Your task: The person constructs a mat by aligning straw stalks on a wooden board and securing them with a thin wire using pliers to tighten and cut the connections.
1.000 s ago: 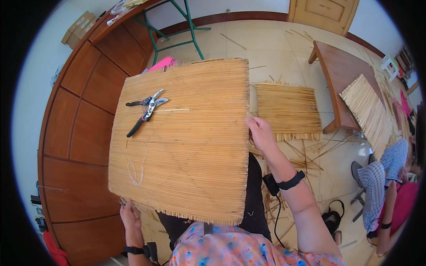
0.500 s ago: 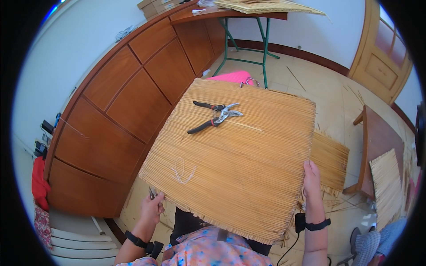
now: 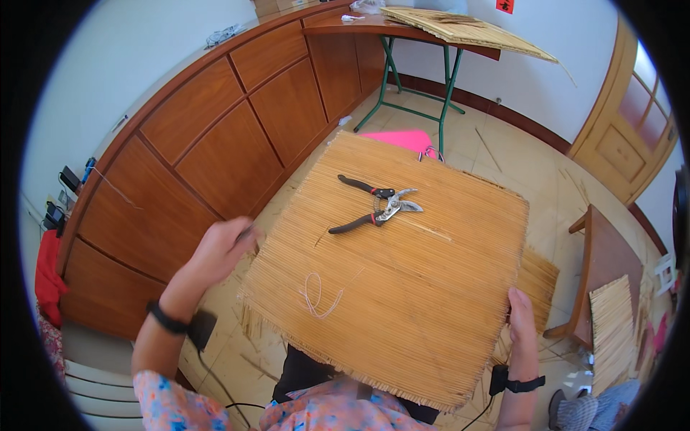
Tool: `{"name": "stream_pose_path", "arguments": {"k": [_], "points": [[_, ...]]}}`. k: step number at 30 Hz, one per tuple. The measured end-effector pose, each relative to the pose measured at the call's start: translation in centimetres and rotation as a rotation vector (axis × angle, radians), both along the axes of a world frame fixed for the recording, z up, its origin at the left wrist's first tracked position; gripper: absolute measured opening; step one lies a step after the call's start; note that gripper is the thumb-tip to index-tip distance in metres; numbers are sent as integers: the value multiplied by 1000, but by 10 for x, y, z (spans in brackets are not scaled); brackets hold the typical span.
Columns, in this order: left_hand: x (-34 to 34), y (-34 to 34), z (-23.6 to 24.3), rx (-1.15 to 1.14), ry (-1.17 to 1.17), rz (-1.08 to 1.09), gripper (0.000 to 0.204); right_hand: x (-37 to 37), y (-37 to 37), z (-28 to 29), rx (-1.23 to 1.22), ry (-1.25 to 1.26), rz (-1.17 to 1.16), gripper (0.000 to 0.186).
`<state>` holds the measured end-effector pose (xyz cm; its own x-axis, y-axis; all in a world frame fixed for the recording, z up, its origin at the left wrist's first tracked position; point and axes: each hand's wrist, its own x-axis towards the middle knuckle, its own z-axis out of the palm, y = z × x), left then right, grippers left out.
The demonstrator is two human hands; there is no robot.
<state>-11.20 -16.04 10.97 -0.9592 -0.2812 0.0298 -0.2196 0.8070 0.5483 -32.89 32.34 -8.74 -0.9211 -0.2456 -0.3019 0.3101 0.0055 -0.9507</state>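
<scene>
**Tiled floor, 1 straw mat over your lap, 1 pair of shears on it**

Behind the tiled floor point(image 3: 514, 161) stand 1 brown cabinet point(image 3: 230, 154) and 1 green-legged table point(image 3: 338, 26) bearing at least 1 straw panel point(image 3: 467, 32). To your right is 1 low wooden table point(image 3: 614, 251), with 1 pale mat point(image 3: 611, 323) slanting against it and 1 floor mat point(image 3: 539, 284) beside it.

Your straw mat point(image 3: 410, 323) lies above your thighs and carries 1 pair of pruning shears point(image 3: 388, 208) nearer its far edge, 1 loose stalk point(image 3: 431, 231) just beside the blades, and 1 looped white thread point(image 3: 320, 287) toward the near left corner.

Against 0.5 s ago, your left hand point(image 3: 224, 248) has left that corner and is raised beyond the left edge, apart from the mat. It is blurred, fingers curled around 1 small dark thing point(image 3: 245, 233), too unclear to identify. Your right hand point(image 3: 522, 312) remains clasped on the right edge. The shears and thread keep their places on the mat.

The mat's stalks run from left edge to right edge, sloping down to the right in view; it looks nearly square, so you cannot tell its long axis. The shears' blades point toward the right edge, handles spread.
</scene>
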Motion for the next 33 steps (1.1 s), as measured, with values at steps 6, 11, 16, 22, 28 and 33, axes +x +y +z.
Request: {"name": "stream_pose_path", "arguments": {"k": [6, 11, 16, 22, 28, 33], "points": [[-163, -62, -53, -185, 161, -226, 16, -1, -9, 22, 251, -49, 75, 33], [-268, -76, -96, -157, 73, -177, 11, -3, -14, 39, 430, -100, 66, 26], [-318, -88, -145, -76, 124, -162, 12, -7, -11, 36, 506, -119, 62, 26], [-306, -85, -150, -40, 132, -188, 9, -16, -9, 52, 666, -32, 163, 22], [-305, -75, -140, -87, 87, -249, 8, -26, -16, 58, 702, -72, 231, 21], [-314, -88, -136, -27, -3, -391, 10, -35, -25, 77, 1062, -4, 408, 22]]}}
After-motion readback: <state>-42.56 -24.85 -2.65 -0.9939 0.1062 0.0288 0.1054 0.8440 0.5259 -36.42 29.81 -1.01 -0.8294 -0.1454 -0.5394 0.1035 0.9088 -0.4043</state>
